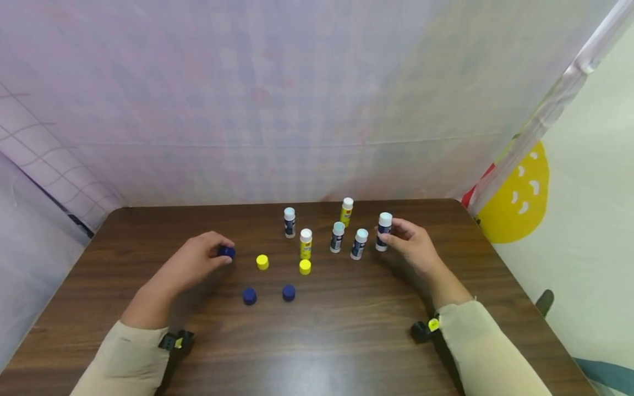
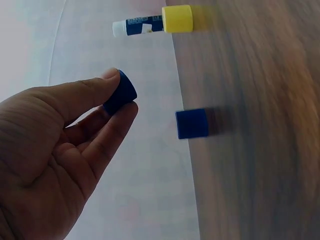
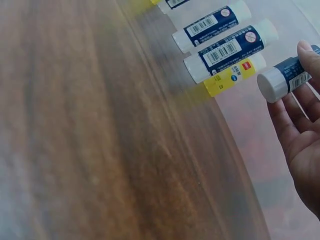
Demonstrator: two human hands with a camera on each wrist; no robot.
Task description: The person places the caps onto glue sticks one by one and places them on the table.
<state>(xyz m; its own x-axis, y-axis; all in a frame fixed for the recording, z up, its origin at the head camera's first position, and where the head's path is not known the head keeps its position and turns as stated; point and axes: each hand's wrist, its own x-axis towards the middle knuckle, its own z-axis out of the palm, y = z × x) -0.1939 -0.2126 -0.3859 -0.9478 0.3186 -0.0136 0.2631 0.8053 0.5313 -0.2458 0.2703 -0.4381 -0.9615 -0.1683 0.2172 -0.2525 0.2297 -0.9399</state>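
Observation:
Between thumb and fingers my left hand point(image 1: 195, 258) pinches a dark blue cap point(image 2: 121, 94), at the left of the table. My right hand point(image 1: 413, 247) grips a blue-labelled glue stick point(image 1: 383, 234) upright at the right; its white base shows in the right wrist view. Three more blue-labelled glue sticks stand on the table, the nearest to that hand being this blue glue stick point(image 1: 359, 245). Two yellow glue sticks, one in front point(image 1: 306, 245) and one farther back, stand among them. Two loose blue caps point(image 1: 250, 296) and two yellow caps point(image 1: 262, 262) lie toward the left and middle.
The brown wooden table point(image 1: 317, 341) reaches back to a pale checked curtain point(image 1: 277, 110). A white cloth with a yellow print point(image 1: 520, 203) hangs on the right. Each wrist wears a small black camera strap, such as the right wrist camera point(image 1: 421, 331).

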